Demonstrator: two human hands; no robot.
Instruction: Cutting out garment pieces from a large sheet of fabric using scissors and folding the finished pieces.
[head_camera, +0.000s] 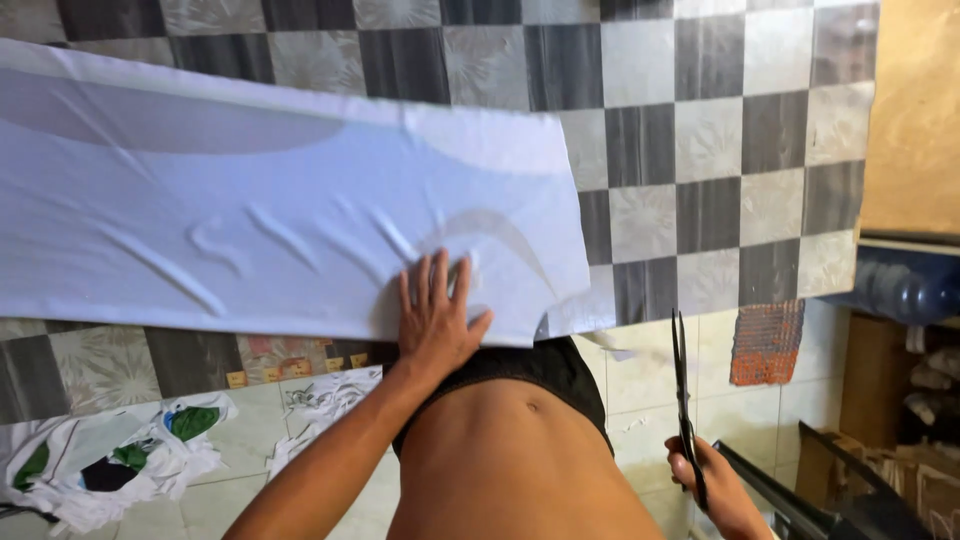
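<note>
A long piece of white fabric (250, 220) lies flat across a table covered in a grey and white checked cloth (700, 130). My left hand (437, 315) presses flat on the fabric's near edge, fingers spread. My right hand (715, 490) is low at the right, below the table edge, wrapped around the handles of black scissors (682, 390) whose blades point upward and look closed. The scissors are apart from the fabric.
Crumpled white cloth scraps with green and dark patches (110, 455) lie on the tiled floor at the lower left. A red-orange mesh rag (766, 342) hangs off the table's right edge. A large blue water bottle (905, 285) and cardboard boxes (870, 440) stand at the right.
</note>
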